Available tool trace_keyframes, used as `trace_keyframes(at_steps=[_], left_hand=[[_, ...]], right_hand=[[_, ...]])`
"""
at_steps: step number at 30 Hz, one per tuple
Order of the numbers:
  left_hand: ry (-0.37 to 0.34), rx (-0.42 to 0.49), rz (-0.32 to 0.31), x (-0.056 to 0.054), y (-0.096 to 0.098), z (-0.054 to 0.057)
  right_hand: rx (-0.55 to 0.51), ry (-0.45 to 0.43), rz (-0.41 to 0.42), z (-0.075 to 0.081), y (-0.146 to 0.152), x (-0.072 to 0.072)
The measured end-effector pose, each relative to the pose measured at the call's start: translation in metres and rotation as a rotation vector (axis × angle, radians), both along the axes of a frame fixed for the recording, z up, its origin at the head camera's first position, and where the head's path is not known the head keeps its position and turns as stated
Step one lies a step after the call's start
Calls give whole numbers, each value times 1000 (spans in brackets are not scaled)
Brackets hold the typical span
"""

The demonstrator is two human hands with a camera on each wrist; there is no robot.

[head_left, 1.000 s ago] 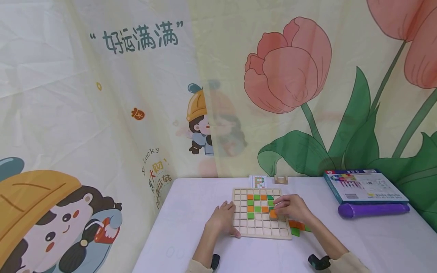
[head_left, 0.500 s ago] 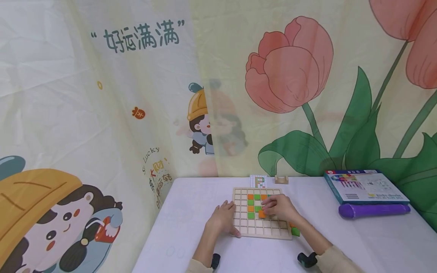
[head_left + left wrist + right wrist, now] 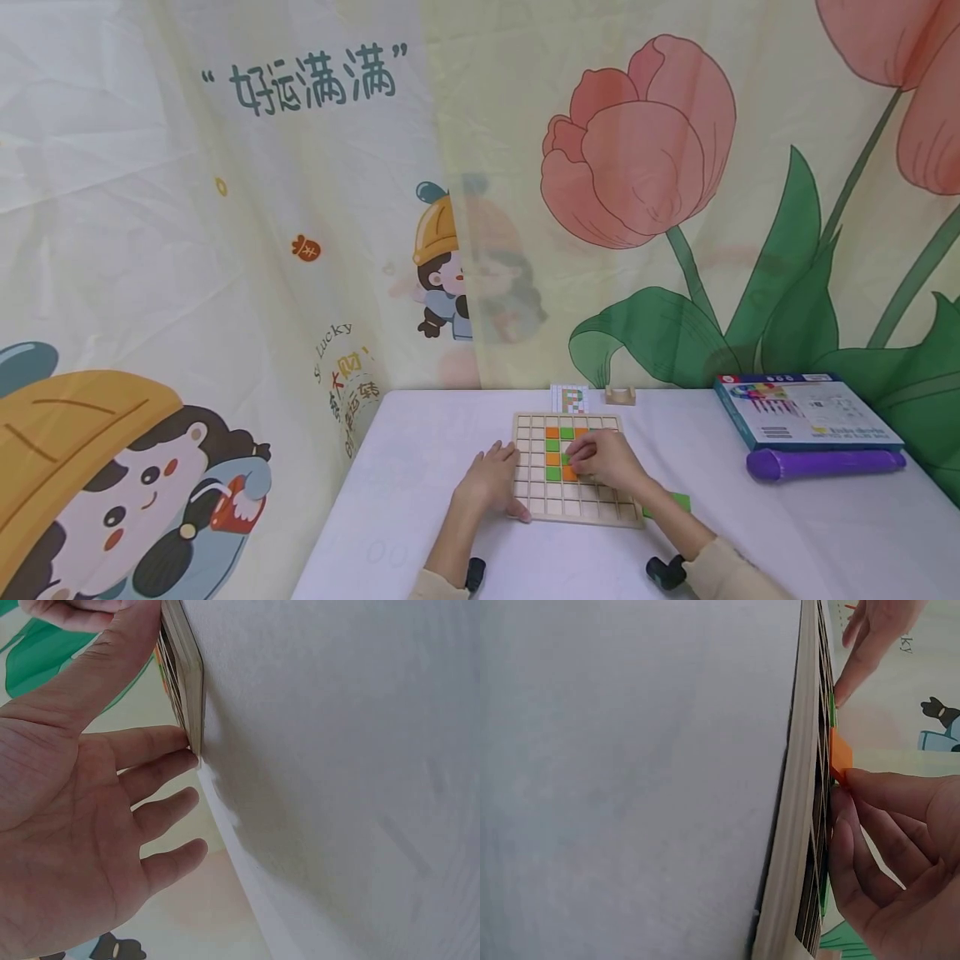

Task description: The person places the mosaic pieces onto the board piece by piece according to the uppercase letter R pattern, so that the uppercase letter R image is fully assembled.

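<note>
A wooden grid board [image 3: 536,505] lies on the white table, some of its cells filled with orange and green square tiles. Against its left edge rests my left hand [image 3: 489,483], fingers spread and thumb at the near left corner. In the left wrist view, extended fingertips [image 3: 180,761] touch the board's side. Over the middle of the grid, my right hand [image 3: 611,460] pinches an orange tile [image 3: 841,754] between thumb and fingers. That tile stands tilted at the board's surface, just right of a green tile [image 3: 553,473]. The hand covers the tiles on the grid's right side.
Loose green tiles [image 3: 679,502] lie right of the board, partly behind the right forearm. Behind the board are a patterned card [image 3: 573,399] and a small wooden block [image 3: 621,396]. A flat box [image 3: 813,412] and a purple tube [image 3: 828,463] occupy the back right. A printed curtain hangs behind.
My right hand has carried the orange tile leftward from the grid's right side, bringing it beside the green tile in the lower row. The left hand stays at the board's edge.
</note>
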State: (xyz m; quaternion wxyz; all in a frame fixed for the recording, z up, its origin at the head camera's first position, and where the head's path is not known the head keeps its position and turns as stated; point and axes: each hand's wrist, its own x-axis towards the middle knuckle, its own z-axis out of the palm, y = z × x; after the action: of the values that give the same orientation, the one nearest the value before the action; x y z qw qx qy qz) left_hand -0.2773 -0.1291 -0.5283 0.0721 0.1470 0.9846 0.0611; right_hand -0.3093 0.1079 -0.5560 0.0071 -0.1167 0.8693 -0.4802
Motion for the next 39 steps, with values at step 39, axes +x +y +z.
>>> trace_keyframes(at_steps=[39], left_hand=[[-4,23,5,6,3,8]], right_hand=[[102,19,-151,26,66,24]])
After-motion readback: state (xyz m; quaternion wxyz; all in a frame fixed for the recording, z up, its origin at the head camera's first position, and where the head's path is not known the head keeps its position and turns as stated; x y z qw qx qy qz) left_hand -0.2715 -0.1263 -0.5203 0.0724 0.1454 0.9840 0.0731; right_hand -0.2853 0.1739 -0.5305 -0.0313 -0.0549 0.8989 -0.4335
